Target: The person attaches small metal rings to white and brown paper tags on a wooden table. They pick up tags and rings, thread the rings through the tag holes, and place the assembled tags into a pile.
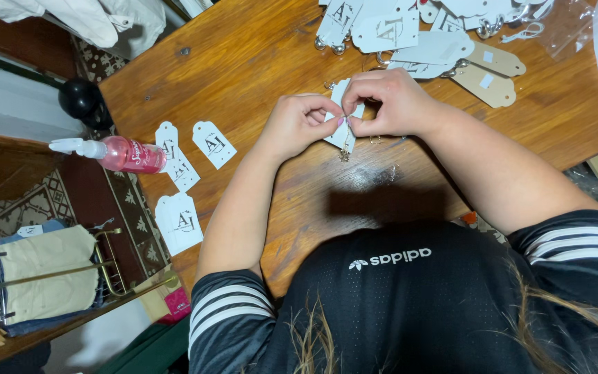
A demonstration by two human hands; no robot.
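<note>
Both hands meet over the middle of the brown wooden surface (257, 62). The left hand (299, 125) and the right hand (392, 104) pinch one white tag (340, 131) between them. The fingers of each hand are closed tight on the tag, with the fingertips almost touching, so the tag stays still just above the wood. A small metal piece (345, 154) hangs from the bottom of the tag. It is too small to tell what it is.

The tag is held close to the body, where it is easy to see and to work on.

A pile of tags (417, 34) lies at the far edge, near the right hand, easy to reach. Some have metal rings on them. Three loose tags (181, 173) lie flat off to the left, well apart from the hands. A pink spray bottle (122, 154) lies on its side just beside them, at the edge of the surface.
</note>
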